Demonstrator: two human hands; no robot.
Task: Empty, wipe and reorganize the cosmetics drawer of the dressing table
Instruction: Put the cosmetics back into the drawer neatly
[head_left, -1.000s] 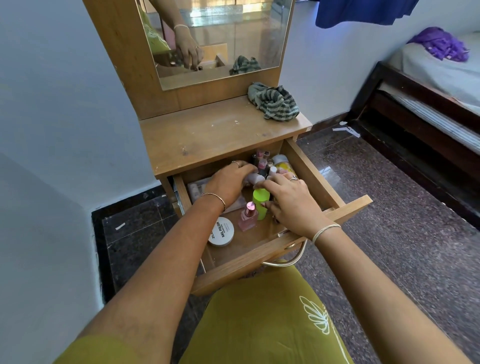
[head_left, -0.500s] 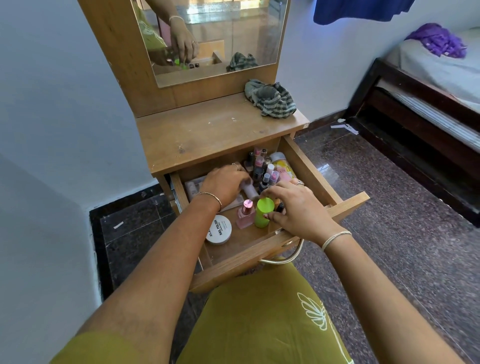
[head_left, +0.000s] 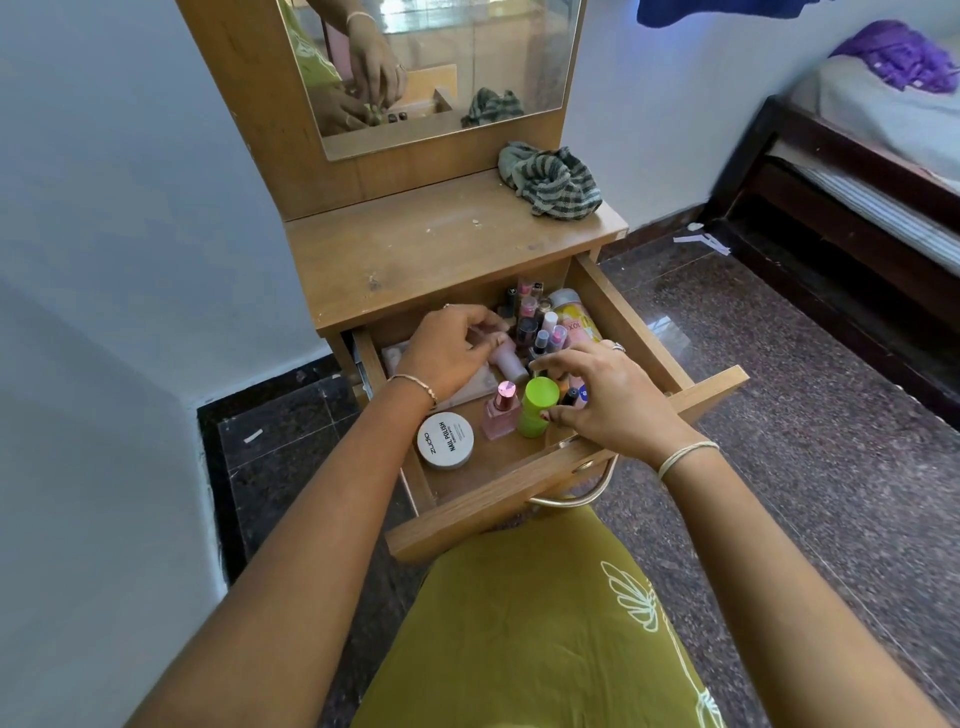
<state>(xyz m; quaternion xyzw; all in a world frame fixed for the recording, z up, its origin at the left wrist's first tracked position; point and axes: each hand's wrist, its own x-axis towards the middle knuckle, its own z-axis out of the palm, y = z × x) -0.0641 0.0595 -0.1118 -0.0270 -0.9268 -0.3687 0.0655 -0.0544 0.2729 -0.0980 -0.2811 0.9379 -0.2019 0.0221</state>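
The drawer (head_left: 519, 499) of the dressing table (head_left: 441, 254) is pulled out and holds cosmetics. My left hand (head_left: 452, 348) reaches in from the left, its fingers curled on the cap end of a pale pink bottle (head_left: 510, 364) lying on its side. My right hand (head_left: 602, 395) hovers at the drawer's right front with fingers spread, its thumb against an upright green bottle (head_left: 537, 410). A pink perfume bottle (head_left: 501, 415) stands beside the green one. A white round jar (head_left: 445, 440) marked nail polish sits front left. Several nail polish bottles (head_left: 535, 322) crowd the back.
A yellow can (head_left: 574, 319) lies at the drawer's back right. A flat palette (head_left: 478, 387) lies under my left wrist. A striped cloth (head_left: 553, 179) is bunched on the tabletop's right rear below the mirror (head_left: 441, 67). A bed (head_left: 883, 156) stands to the right.
My right hand has drawn back toward the drawer front and spread its fingers over the green bottle. My left hand has closed on the pale pink bottle near the middle.
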